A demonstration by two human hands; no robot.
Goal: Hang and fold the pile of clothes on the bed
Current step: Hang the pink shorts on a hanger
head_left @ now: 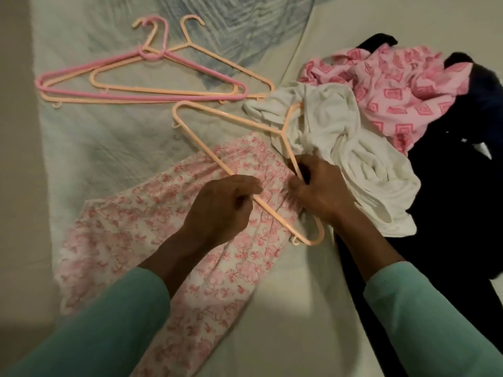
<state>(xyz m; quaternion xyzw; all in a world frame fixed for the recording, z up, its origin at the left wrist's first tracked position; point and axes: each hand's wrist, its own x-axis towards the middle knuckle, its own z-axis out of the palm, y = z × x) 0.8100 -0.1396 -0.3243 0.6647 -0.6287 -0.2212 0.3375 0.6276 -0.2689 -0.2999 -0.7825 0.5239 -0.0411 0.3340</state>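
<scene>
Two hands grip the peach hanger (202, 144), fingers curled, left hand (217, 205) on its bar, right hand (318, 189) on its arm, over the floral garment (122, 232) lying near-left on the bed (81, 148).

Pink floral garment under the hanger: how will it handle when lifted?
Likely floppy: the pink floral fabric garment lies flat and wrinkled, so it should drape. Probably light, looking thin. It may slip on the smooth peach plastic hanger gripped by left hand and right hand.
</scene>
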